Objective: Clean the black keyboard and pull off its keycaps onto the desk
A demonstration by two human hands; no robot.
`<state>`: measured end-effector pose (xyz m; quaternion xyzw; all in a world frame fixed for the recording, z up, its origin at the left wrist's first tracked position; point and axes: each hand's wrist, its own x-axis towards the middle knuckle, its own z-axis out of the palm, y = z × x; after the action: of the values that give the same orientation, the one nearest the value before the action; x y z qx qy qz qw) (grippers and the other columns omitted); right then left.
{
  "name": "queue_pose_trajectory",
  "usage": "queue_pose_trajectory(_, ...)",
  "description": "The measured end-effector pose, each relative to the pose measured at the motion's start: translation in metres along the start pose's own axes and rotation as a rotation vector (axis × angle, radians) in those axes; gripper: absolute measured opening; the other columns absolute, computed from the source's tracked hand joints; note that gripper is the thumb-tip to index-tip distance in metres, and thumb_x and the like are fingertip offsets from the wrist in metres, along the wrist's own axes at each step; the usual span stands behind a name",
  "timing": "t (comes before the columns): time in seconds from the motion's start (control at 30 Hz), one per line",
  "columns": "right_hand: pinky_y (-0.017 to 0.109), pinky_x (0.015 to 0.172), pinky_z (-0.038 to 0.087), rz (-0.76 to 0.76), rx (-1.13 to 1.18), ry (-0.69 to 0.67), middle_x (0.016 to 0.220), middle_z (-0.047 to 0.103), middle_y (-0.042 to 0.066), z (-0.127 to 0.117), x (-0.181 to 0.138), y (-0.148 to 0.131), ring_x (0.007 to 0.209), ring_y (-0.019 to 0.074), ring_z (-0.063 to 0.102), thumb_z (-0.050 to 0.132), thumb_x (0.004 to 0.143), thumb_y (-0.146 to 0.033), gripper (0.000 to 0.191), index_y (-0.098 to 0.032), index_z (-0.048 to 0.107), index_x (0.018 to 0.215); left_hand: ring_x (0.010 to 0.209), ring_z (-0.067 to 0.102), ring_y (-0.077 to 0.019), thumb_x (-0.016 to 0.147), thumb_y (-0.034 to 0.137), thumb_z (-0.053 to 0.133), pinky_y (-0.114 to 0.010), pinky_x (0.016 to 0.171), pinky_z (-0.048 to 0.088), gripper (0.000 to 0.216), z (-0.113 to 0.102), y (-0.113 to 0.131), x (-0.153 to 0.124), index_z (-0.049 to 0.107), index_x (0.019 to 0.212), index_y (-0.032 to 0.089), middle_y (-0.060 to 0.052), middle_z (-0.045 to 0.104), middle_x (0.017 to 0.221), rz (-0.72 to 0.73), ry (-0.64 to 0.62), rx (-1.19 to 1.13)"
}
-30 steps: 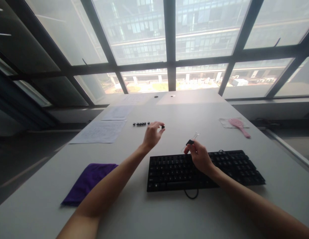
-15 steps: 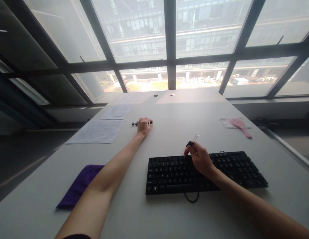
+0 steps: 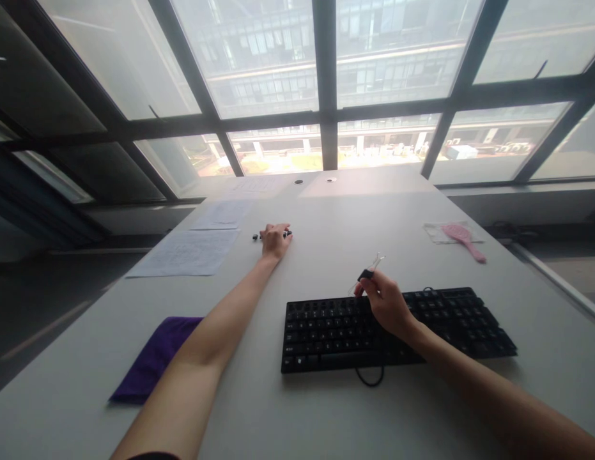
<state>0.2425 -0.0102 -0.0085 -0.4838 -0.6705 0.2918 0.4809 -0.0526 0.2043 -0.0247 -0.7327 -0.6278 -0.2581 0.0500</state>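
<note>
We are pinching a thin wire keycap puller (image 3: 369, 269) in our right hand (image 3: 386, 305) above the black keyboard (image 3: 450, 322) — loops pointing up and away — while our left hand (image 3: 274, 238) is resting curled on small black keycaps (image 3: 255, 237), grip unclear.

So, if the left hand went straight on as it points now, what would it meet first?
The left hand lies on the small black pieces; beyond them only bare table shows, probably up to the far edge.

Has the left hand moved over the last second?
Yes. The left hand went forward and leftward, away from the keyboard, onto the row of black keycaps.
</note>
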Motion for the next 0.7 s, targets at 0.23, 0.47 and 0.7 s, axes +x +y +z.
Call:
queue_pose_trajectory(0.23,0.031,0.073,0.045,0.001,0.004,-0.004,0.075,0.068,0.002,0.0001,-0.0003,0.001,0.072,0.0179,0.062,0.046,0.099,-0.028,0.025,-0.021,0.059,0.079,0.113,0.052,-0.0312,0.086,0.024,0.064,-0.044,0.095,0.033,0.034,0.0035,-0.0028,-0.0003,0.066,0.12,0.022,-0.009,0.071,0.115,0.005,0.014,0.02)
queue_pose_trajectory(0.47,0.031,0.073,0.045,-0.004,0.001,-0.005,0.075,0.068,0.002,0.0001,-0.0006,0.0017,0.072,0.0177,0.063,0.046,0.1,-0.03,0.025,-0.021,0.059,0.08,0.113,0.052,-0.0303,0.085,0.023,0.065,-0.043,0.094,0.035,0.031,0.0046,-0.0041,-0.0002,0.067,0.116,0.023,-0.008,0.07,0.116,0.018,0.022,0.024)
queue_pose_trajectory(0.7,0.031,0.073,0.045,-0.005,0.024,0.018,0.075,0.067,0.002,0.0,-0.0003,0.0021,0.071,0.0173,0.061,0.047,0.099,-0.03,0.025,-0.02,0.06,0.079,0.114,0.052,-0.0298,0.084,0.023,0.069,-0.042,0.094,0.036,0.034,0.0002,-0.0026,-0.0024,0.066,0.118,0.023,-0.008,0.069,0.117,0.045,0.043,0.01)
